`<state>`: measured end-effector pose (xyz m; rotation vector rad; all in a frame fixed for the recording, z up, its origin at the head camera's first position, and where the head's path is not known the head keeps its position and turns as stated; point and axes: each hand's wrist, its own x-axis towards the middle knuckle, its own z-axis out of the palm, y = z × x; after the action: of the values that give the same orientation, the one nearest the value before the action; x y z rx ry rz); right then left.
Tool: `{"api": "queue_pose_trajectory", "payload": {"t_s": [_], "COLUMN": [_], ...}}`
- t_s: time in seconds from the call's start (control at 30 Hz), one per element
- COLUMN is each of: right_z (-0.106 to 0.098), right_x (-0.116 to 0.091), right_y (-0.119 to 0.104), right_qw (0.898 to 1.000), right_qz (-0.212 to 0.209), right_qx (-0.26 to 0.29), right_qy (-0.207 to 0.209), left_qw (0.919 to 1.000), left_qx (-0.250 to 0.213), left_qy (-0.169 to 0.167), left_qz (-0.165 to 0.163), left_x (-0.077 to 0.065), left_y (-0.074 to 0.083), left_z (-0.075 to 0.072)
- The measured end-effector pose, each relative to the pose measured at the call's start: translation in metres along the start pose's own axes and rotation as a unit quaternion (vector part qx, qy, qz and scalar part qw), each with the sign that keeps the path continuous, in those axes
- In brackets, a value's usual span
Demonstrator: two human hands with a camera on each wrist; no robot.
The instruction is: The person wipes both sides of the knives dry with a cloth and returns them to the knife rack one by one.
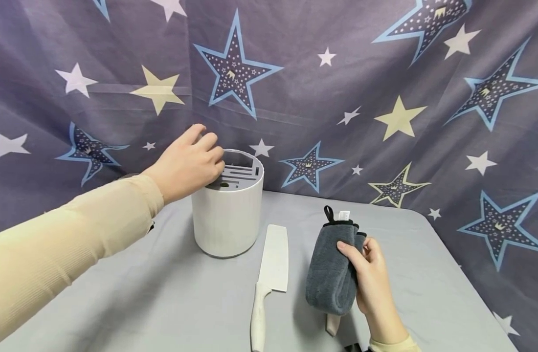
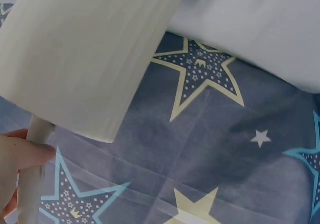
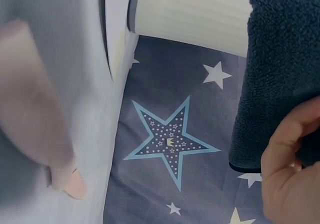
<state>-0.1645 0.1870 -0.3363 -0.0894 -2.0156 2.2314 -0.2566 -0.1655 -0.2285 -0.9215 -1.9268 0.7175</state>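
A white cylindrical knife block (image 1: pixel 227 222) with a grey slotted top stands on the table. My left hand (image 1: pixel 187 164) is at the left side of its top. In the left wrist view, the fingers grip a pale handle (image 2: pixel 31 184) that sticks out of the block; whatever it belongs to is hidden inside. My right hand (image 1: pixel 374 283) holds a folded dark grey towel (image 1: pixel 332 269) with black edging, thumb across its front. From under the towel pokes another pale handle (image 1: pixel 332 324). The rest of that handled thing is covered, and I cannot tell whether the hand grips it too.
Between the block and the towel lies a kitchen knife (image 1: pixel 274 259) with a broad white blade, its pale handle toward me. A light grey cloth covers the table (image 1: pixel 163 303). Behind it hangs a dark curtain (image 1: pixel 295 88) printed with stars.
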Motion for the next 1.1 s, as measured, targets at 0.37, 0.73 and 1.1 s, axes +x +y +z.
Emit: {"api": "queue_pose_trajectory", "payload": {"t_s": [0.37,0.73,1.1], "right_z": [-0.003,-0.011,-0.029], "right_x": [0.006,0.012,0.017], "right_y": [0.003,-0.002,-0.005], "right_qw": [1.000,0.997,0.997], "right_qz": [0.012,0.025,0.033], "right_qx": [-0.027,-0.075,-0.061], "right_qy": [0.003,0.011,0.040], "left_qw": [0.9995,0.9953,0.9881], "left_qx": [-0.022,-0.080,-0.125], "left_qy": [0.000,-0.019,0.079], "left_qz": [-0.021,-0.051,-0.041], "left_x": [-0.004,-0.006,-0.004], "left_y": [0.007,0.026,0.063], "left_z": [-0.002,-0.011,-0.018]}}
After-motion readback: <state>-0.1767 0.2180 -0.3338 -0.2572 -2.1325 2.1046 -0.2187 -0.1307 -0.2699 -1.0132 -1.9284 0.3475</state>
